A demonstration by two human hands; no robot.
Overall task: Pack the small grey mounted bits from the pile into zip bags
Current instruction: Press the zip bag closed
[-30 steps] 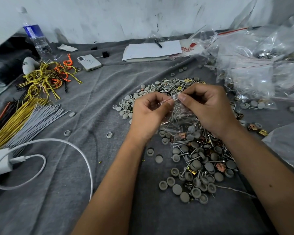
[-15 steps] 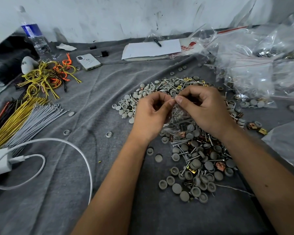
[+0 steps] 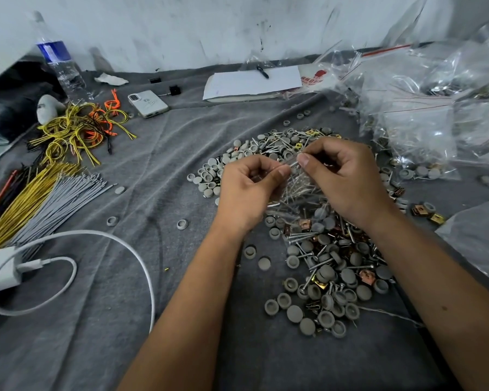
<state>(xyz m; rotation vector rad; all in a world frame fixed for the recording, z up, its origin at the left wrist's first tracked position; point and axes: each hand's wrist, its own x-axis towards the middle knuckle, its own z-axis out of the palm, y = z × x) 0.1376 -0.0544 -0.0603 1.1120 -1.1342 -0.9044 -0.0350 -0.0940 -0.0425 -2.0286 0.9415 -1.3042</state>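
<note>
- Left hand [image 3: 249,187] and right hand [image 3: 342,176] each pinch the mouth of a small clear zip bag [image 3: 294,190], apparently part-filled, above the pile of small grey mounted bits [image 3: 325,269] on the grey cloth surface [image 3: 153,320].
- A half-pressed seal could spill them.

Left hand [image 3: 249,187] and right hand [image 3: 342,176] pinching top edge of clear zip bag [image 3: 297,190] above pile of grey bits [image 3: 322,266], grey cloth [image 3: 158,153], white charger cable [image 3: 102,238], phone [image 3: 148,103], notepad [image 3: 251,83], filled bags [image 3: 424,131] at right

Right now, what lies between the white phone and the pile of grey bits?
In the head view, only bare wrinkled grey cloth lies between the white phone and the pile of grey bits.
</note>
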